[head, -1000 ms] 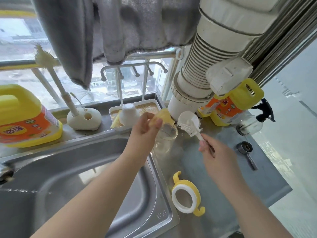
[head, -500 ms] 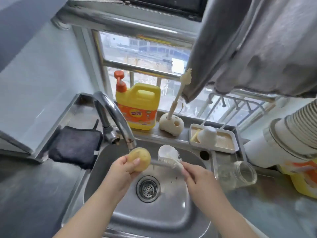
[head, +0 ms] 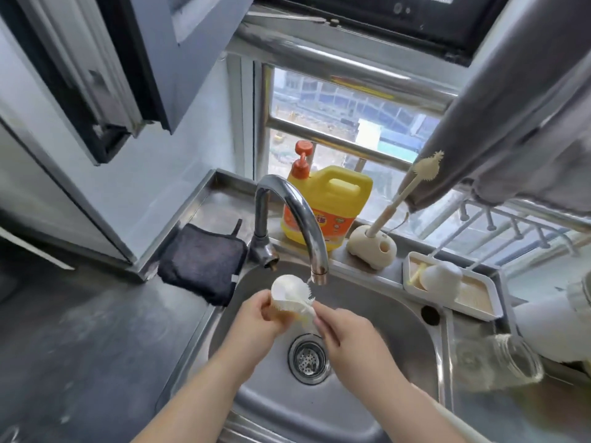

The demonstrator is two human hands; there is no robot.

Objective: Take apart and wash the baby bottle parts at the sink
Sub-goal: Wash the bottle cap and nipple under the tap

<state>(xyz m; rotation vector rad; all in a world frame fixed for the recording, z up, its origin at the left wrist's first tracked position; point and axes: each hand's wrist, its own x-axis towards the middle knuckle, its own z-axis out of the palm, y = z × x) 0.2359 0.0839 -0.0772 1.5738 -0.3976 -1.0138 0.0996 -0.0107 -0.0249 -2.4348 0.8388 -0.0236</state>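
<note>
Both of my hands were over the sink basin (head: pixel 377 318), just under the faucet (head: pixel 297 219) spout. My left hand (head: pixel 259 318) had its fingers curled around the yellowish bottle part (head: pixel 289 316), which was mostly hidden behind the brush and blurred, so I could not tell exactly which part it was. My right hand (head: pixel 348 334) pinched the handle of the white brush (head: pixel 289 290) between thumb and fingertips, and the round bristled head of the brush lay against the part, just above my left fingers. The spout's mouth hung just beyond the brush head, and I could not tell whether water ran from it.

Below and between my wrists sat the round drain strainer (head: pixel 308 358). Far to the right of my right fingers, on the steel counter, the clear glass bottle (head: pixel 499 362) lay on its side, well apart from both hands. Beyond it, past my right fingers toward the window, a white tray (head: pixel 479 306) held a white domed piece (head: pixel 443 278). Straight ahead of my fingers, behind the faucet, stood the yellow detergent jug (head: pixel 332 203), and beside it a cream holder (head: pixel 372 247) with a long brush (head: pixel 412 183) standing tilted in it. To the left of my left fingers, a dark cloth (head: pixel 201 260) rested on the counter corner.
</note>
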